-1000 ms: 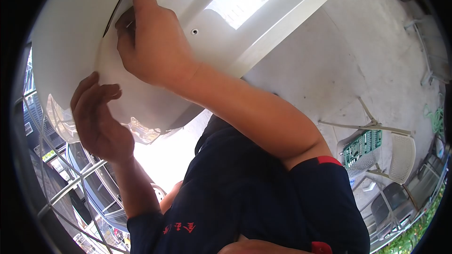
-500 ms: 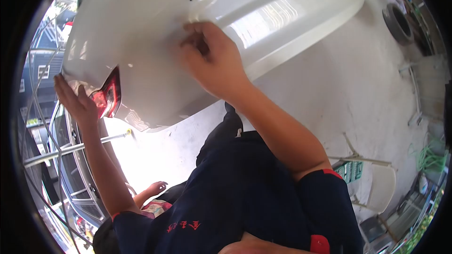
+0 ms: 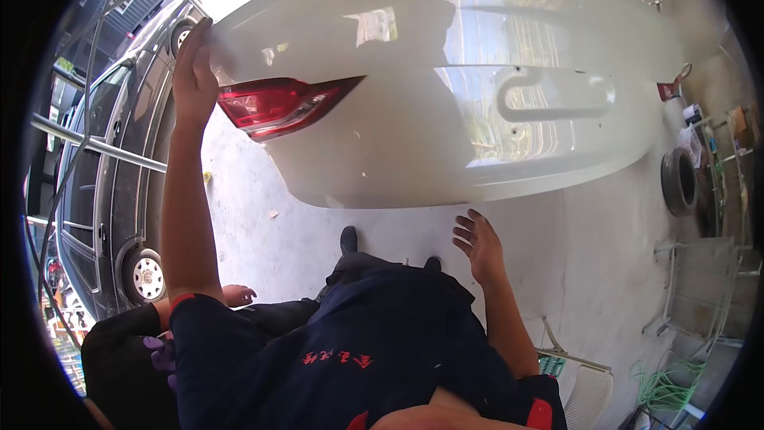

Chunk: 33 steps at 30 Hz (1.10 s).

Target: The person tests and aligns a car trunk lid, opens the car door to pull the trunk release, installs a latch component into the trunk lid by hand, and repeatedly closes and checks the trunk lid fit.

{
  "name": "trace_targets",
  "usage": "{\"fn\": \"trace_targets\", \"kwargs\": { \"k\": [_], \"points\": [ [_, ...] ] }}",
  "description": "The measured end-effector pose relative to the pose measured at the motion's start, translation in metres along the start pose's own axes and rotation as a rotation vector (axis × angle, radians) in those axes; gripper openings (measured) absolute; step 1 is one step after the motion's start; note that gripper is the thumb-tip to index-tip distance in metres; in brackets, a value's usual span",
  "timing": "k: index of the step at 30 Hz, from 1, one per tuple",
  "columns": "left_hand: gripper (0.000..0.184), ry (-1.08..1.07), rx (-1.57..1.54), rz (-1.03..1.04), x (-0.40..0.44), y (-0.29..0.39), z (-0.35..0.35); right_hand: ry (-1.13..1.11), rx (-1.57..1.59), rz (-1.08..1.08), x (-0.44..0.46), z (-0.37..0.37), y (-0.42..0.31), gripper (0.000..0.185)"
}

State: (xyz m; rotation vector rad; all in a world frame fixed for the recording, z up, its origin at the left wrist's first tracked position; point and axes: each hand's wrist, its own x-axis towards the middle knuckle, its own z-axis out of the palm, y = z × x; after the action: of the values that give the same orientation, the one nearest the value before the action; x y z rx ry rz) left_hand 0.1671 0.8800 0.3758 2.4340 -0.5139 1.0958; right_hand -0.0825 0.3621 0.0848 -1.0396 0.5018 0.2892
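Observation:
The light-coloured rear of a car (image 3: 398,135) fills the upper middle of the view, its surface glossy with reflections. My left hand (image 3: 195,72) is at the car's left rear corner, fingers stretched along the body just above the red tail light (image 3: 274,103). Whether its whole palm touches the panel I cannot tell. Below the lower edge of the car's rear hangs my right hand (image 3: 481,247), apart from the bodywork, fingers spread and holding nothing. A recessed area (image 3: 557,95) with small holes shows in the panel.
On the left stands a dark car (image 3: 119,167) behind metal poles (image 3: 119,151). A person in black (image 3: 119,350) is close by my left arm. To the right are a tyre (image 3: 679,181), a pale chair (image 3: 589,394) and a green hose (image 3: 668,386).
My right hand has come away from the panel and dropped below its edge. My left hand stays at the tail-light corner. The view has turned, showing more of the car's rear.

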Motion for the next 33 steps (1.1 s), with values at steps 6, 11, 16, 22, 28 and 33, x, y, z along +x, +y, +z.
{"fn": "trace_targets", "kwargs": {
  "k": [6, 11, 16, 22, 28, 33],
  "points": [
    [0.061, -0.131, -0.388, -0.256, 0.006, -0.12, -0.042, 0.097, 0.333, -0.154, 0.031, 0.091, 0.021, 0.074],
    [0.056, -0.137, -0.501, -0.021, 0.005, -0.164, -0.031, 0.359, 0.488, -0.284, 0.061, 0.197, 0.046, 0.07],
    [0.058, -0.08, -0.588, 0.166, 0.001, -0.202, -0.01, 0.458, 0.533, -0.292, 0.059, 0.259, 0.061, 0.067],
    [0.053, -0.02, -0.511, 0.38, 0.009, -0.227, -0.006, 0.508, 0.518, -0.162, 0.057, 0.293, 0.086, 0.063],
    [0.055, -0.041, -0.523, 0.371, 0.027, -0.271, 0.009, 0.501, 0.402, -0.225, 0.059, 0.293, 0.089, 0.063],
    [0.059, -0.058, -0.617, 0.433, 0.076, -0.321, 0.014, 0.684, 0.262, -0.405, 0.03, 0.347, 0.058, 0.067]
  ]
}}
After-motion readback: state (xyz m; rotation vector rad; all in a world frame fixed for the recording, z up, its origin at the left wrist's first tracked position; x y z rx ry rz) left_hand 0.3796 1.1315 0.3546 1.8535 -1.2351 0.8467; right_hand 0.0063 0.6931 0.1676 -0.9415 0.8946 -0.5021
